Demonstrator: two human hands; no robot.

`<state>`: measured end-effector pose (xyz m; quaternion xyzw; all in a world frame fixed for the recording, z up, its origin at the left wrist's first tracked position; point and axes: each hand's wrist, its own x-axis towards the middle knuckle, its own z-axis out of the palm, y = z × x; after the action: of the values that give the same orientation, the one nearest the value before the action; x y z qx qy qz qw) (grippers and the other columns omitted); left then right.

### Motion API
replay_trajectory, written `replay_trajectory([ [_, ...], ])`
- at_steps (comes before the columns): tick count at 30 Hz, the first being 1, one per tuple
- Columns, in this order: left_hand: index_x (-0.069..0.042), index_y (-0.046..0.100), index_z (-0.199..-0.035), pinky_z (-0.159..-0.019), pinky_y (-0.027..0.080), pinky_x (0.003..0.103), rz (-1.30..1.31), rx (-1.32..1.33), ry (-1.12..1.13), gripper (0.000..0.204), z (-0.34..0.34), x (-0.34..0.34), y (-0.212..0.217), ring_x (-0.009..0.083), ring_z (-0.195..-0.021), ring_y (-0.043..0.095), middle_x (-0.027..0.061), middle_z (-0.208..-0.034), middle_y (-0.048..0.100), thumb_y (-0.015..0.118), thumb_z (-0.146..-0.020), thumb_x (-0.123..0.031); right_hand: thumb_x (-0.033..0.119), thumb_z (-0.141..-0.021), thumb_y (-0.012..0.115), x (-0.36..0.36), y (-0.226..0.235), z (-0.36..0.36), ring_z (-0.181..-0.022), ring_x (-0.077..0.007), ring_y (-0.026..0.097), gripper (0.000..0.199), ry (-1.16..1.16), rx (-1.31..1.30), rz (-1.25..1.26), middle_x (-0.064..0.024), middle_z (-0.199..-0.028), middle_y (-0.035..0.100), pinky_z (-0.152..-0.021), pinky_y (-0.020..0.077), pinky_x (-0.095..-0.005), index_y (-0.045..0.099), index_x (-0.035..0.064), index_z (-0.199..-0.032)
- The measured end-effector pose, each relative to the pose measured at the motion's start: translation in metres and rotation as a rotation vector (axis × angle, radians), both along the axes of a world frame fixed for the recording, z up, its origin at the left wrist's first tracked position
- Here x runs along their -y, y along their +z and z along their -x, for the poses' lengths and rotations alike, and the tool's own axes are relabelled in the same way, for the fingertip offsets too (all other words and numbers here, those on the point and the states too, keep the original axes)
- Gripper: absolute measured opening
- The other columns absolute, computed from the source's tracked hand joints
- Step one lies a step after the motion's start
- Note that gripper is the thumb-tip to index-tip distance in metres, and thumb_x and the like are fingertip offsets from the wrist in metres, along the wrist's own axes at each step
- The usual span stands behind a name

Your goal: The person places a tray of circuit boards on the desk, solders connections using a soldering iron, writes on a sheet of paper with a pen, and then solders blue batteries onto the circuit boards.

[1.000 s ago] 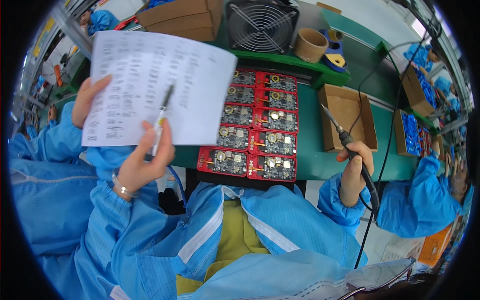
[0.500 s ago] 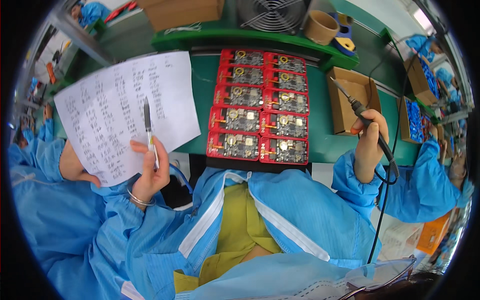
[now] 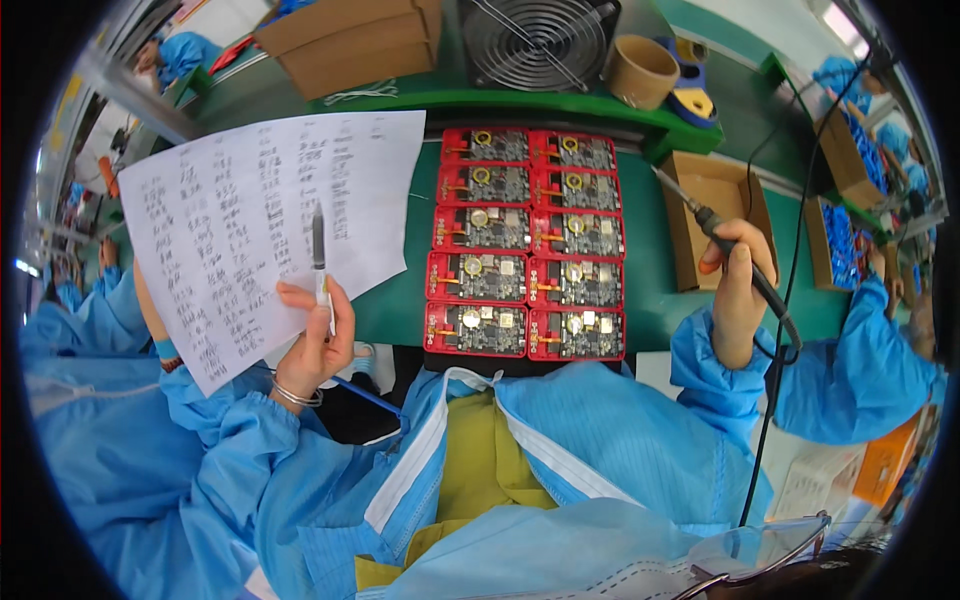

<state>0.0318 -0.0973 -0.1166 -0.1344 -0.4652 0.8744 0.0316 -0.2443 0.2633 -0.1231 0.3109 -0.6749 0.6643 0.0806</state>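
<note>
In my left hand [image 3: 318, 345], closed around its barrel, is a pen [image 3: 320, 250] with a dark front part, its tip pointing away from me over a handwritten sheet of paper [image 3: 230, 190]. Beside the sheet's lower left edge shows another person's wrist [image 3: 157, 320] with a teal band; that hand is hidden. My right hand [image 3: 740, 270] grips a soldering iron [image 3: 708, 217], tip raised up and left, near an open cardboard box [image 3: 695, 265]. Between my hands, several dark circuit boards [image 3: 490, 280] sit in red trays [image 3: 527, 275] in two columns.
Along the back is a green shelf [image 3: 460, 98] with a fan [image 3: 540, 45], a tan tape roll [image 3: 643, 72], a blue and yellow holder [image 3: 692, 100] and a cardboard box [image 3: 350, 45]. A black cable [image 3: 790, 270] hangs at right. Co-workers in blue sit on both sides.
My view has shifted, so the boards appear lower. The sheet and my left hand with the pen have moved right. The other person's hand at the sheet's corner has gone out of sight.
</note>
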Motion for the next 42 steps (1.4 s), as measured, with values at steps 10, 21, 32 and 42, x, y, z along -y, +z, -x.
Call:
replay_trajectory([
  [10, -0.010, 0.073, -0.082, -0.095, 0.041, 0.031, -0.006, 0.041, 0.187, 0.034, -0.042, 0.008, -0.045, 0.0054, -0.109, 0.047, 0.0002, -0.079, 0.066, 0.039, -0.085, -0.009, 0.014, -0.095, 0.044, 0.027, 0.007, 0.002, -0.067, -0.0107, 0.053, 0.022, 0.056, 0.015, -0.031, -0.0069, -0.076, 0.057, -0.060, 0.0434, -0.0217, 0.058, -0.0016, -0.104],
  [21, -0.015, 0.075, -0.082, -0.100, 0.040, 0.033, 0.021, -0.096, 0.080, 0.037, -0.045, 0.000, -0.038, 0.0052, -0.114, 0.046, -0.0035, -0.078, 0.066, 0.039, -0.083, -0.006, 0.015, -0.096, 0.043, -0.004, 0.036, -0.008, -0.065, -0.0109, 0.054, 0.024, -0.091, -0.066, -0.022, -0.0065, -0.075, 0.057, -0.059, 0.0430, -0.0226, 0.059, -0.0014, -0.102],
  [32, 0.006, 0.060, -0.114, -0.085, 0.048, 0.022, -0.014, 0.137, -0.093, 0.025, 0.019, 0.014, -0.012, 0.0156, -0.094, 0.061, 0.0089, -0.099, 0.067, 0.055, -0.091, -0.005, 0.019, -0.096, 0.048, -0.019, 0.017, 0.000, -0.065, -0.0082, 0.053, 0.023, -0.030, -0.009, 0.052, -0.0031, -0.074, 0.056, -0.059, 0.0425, -0.0197, 0.061, 0.0002, -0.102],
  [42, 0.003, 0.052, -0.126, -0.091, 0.048, 0.026, -1.373, -0.169, 0.064, 0.040, -0.003, 0.063, -0.047, 0.0219, -0.116, 0.054, 0.0149, -0.124, 0.056, 0.056, -0.087, -0.006, 0.020, -0.096, 0.050, 0.002, 0.027, 0.032, -0.065, -0.0086, 0.055, 0.024, -0.068, -0.034, 0.113, -0.0034, -0.074, 0.058, -0.059, 0.0427, -0.0198, 0.063, 0.0009, -0.101],
])
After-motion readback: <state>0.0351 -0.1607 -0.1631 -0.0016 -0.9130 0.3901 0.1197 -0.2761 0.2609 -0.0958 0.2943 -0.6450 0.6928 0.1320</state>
